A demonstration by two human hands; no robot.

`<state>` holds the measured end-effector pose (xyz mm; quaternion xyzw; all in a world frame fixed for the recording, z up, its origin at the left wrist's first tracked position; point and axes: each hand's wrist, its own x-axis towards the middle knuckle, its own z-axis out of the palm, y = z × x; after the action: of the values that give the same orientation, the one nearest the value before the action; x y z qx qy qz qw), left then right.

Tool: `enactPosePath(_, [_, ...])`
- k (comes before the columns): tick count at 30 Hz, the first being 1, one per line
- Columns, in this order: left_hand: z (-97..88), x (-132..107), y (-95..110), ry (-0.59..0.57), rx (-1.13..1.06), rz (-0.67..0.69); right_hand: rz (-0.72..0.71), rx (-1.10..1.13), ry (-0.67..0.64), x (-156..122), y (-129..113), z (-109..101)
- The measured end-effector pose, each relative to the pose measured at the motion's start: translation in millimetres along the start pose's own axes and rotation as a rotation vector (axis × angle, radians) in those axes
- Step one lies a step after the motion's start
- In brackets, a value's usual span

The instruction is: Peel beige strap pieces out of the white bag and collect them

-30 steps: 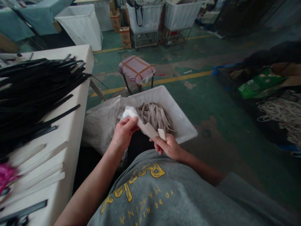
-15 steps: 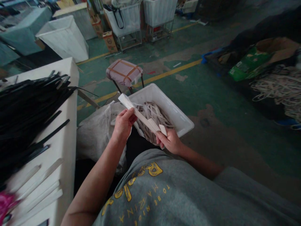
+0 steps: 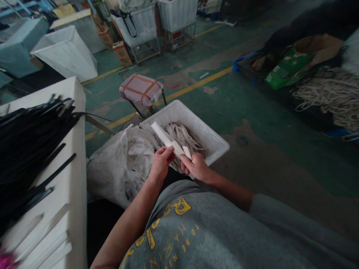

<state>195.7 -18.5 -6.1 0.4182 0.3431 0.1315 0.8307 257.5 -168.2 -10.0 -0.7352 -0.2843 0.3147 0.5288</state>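
Note:
Between my two hands stretches a flat white strip (image 3: 160,133), folded or layered near its lower end. My left hand (image 3: 162,160) pinches it around its middle with thumb and fingers. At the lower end my right hand (image 3: 196,165) is closed on the same strip, and a short white end sticks up beside the thumb. Both hands are close together above a white plastic tub (image 3: 214,140). In the tub lies a heap of greyish-white strips (image 3: 186,136). A whitish woven sack (image 3: 117,168) stands left of the tub.
On the left, a white table (image 3: 77,149) carries a pile of black strips (image 3: 30,138) and several white strips (image 3: 53,228). A padded stool (image 3: 141,89) stands beyond the tub. White bins (image 3: 137,31) are at the back; tangled cords (image 3: 328,93) lie at the right.
My left hand has slid down along the white strip towards my right hand. The strip's far end has come lower and nearer. The view has shifted slightly.

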Motion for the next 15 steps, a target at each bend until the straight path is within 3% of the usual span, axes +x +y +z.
enactPosePath(6, [-27.8, 7, 16, 0.108, -0.025, 0.064, 0.072, 0.022, -0.124, -5, 10, 10])
enactPosePath(12, [-28.0, -2, 4, 0.043, 0.004, 0.005, 0.007, 0.044, -0.110, 10, 5, 22])
enactPosePath(15, [-31.8, -4, 3, 0.096, -0.008, 0.019, -0.003, 0.038, -0.148, 11, 6, 24])
